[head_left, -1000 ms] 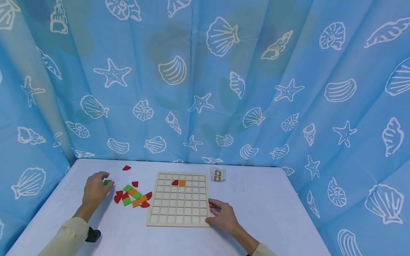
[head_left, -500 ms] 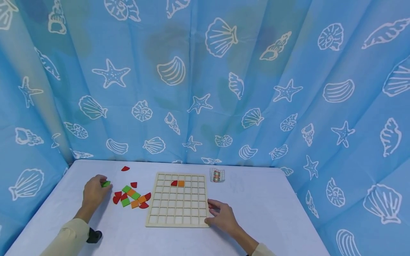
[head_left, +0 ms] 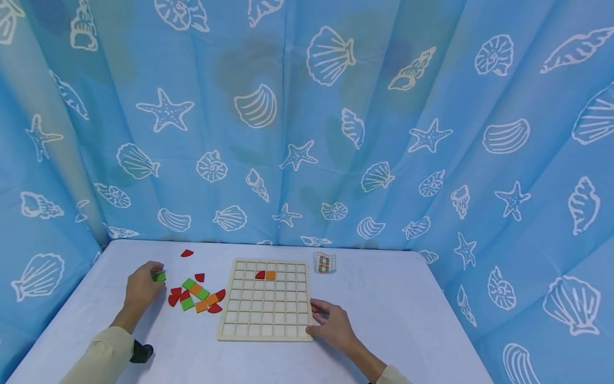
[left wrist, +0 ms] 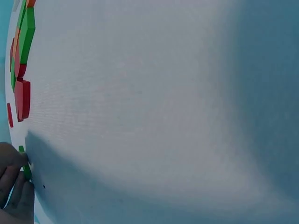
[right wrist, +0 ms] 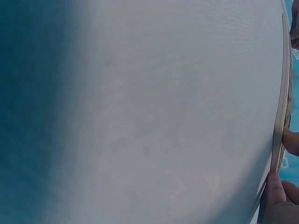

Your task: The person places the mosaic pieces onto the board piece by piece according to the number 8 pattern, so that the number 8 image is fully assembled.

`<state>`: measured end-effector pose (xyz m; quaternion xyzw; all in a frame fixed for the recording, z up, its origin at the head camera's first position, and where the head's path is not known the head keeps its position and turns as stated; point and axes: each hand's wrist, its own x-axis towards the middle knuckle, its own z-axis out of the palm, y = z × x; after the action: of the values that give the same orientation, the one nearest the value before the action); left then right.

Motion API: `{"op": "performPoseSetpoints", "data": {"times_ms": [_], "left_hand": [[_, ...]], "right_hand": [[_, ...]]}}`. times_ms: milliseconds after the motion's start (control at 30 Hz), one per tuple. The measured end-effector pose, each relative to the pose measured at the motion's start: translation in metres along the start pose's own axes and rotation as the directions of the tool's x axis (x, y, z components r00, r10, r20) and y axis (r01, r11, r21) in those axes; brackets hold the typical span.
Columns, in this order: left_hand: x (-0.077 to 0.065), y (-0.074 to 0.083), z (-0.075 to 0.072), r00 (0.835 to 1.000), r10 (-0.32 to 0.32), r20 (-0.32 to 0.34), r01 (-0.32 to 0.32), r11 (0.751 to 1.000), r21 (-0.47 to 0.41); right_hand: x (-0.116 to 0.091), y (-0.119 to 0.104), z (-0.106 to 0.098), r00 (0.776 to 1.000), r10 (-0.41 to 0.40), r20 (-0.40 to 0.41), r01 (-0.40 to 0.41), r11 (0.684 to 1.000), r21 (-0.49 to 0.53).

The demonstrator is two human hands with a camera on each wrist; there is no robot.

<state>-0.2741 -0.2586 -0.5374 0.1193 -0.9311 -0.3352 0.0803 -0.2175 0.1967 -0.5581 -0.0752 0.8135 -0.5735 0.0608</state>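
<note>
In the head view, my left hand pinches a small green square tile between thumb and fingers at the table's left side. The left wrist view shows this green tile edge-on at the fingertips. Beside that hand lies a loose group of tiles, among them a green square, an orange square and a red quarter-circle. My right hand touches the right edge of a pale gridded wooden board with thumb and fingertips. A red quarter-circle and an orange square sit side by side in its grid.
A small printed pattern card lies beyond the board's upper right corner. One red quarter-circle lies apart near the back edge of the white table. A blue shell-patterned curtain encloses the table behind and at the sides.
The green tile in my left hand has turned a little between the fingers and shows more now. My right hand has stayed at the board's edge. The head view has shifted slightly.
</note>
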Motion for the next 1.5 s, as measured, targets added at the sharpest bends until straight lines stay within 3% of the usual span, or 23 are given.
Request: {"op": "performPoseSetpoints", "data": {"times_ms": [367, 567, 933, 1133, 1500], "left_hand": [[0.001, -0.008, 0.004, 0.998, 0.059, 0.01, -0.059, 0.998, 0.015], [0.001, -0.004, 0.003, 0.996, 0.084, 0.027, -0.085, 0.996, 0.013], [-0.005, 0.028, 0.022, 0.99, 0.118, 0.082, -0.114, 0.992, -0.055], [-0.009, 0.045, 0.042, 0.977, 0.194, 0.092, -0.188, 0.98, -0.069], [-0.026, 0.081, 0.071, 0.947, 0.268, 0.175, -0.248, 0.96, -0.13]], "right_hand": [[0.001, 0.003, 0.0, 1.0, 0.002, -0.007, -0.002, 1.0, -0.018], [0.002, 0.002, 0.001, 1.0, -0.001, -0.017, 0.0, 0.999, -0.038], [0.001, 0.002, 0.002, 0.999, 0.016, -0.028, -0.017, 0.999, -0.033], [-0.002, 0.0, 0.004, 0.999, 0.022, -0.048, -0.023, 0.999, -0.029], [-0.001, 0.0, 0.005, 0.998, 0.035, -0.044, -0.036, 0.999, -0.02]]}}
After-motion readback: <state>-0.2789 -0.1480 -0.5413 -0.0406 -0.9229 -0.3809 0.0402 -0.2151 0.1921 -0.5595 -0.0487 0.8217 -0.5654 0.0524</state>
